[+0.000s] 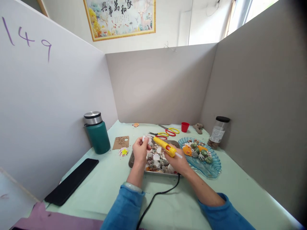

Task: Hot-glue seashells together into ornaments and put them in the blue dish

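Observation:
My right hand (177, 159) is wrapped round a yellow hot glue gun (164, 145), with a clear glue stick poking out of its back end. The gun's nozzle points left toward my left hand (141, 149). Between the thumb and fingers of that hand is a small white shell (144, 138), held close to the nozzle. Both hands are above a metal tray (153, 173) filled with mixed shells (156, 157). From below my right hand a black cord (160, 193) runs toward me.
On the right, a blue scalloped plate (212, 172) holds painted shells. A jar (217, 132) stands behind it. Two pairs of scissors (165, 134) and a red cup (184, 127) are at the back. Left are a green bottle (98, 135), a brown card (121, 142), a decorated disc (123, 152) and a black phone-like slab (72, 181).

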The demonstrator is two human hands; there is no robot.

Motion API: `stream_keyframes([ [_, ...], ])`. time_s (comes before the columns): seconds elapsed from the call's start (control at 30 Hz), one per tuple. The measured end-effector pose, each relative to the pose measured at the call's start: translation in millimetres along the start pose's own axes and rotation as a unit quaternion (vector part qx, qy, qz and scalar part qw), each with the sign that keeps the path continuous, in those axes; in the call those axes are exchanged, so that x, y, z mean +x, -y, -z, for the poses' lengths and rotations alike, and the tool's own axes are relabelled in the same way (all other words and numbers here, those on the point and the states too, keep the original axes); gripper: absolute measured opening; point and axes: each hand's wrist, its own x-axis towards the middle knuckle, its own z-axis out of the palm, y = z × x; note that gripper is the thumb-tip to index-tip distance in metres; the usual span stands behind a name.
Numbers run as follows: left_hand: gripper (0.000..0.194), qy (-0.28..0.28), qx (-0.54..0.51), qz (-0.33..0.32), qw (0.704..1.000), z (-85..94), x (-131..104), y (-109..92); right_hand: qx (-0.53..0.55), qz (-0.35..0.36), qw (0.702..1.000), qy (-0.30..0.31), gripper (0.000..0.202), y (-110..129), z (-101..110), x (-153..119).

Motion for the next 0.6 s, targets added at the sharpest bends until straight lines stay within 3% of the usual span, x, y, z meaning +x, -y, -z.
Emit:
stream_keyframes([
  [0.6,0.031,0.0,0.033,-0.021,0.999,-1.3,-1.8,-1.4,-0.012,0.011,1.0,-0.003,0.004,-4.7,-2.0,0.7],
])
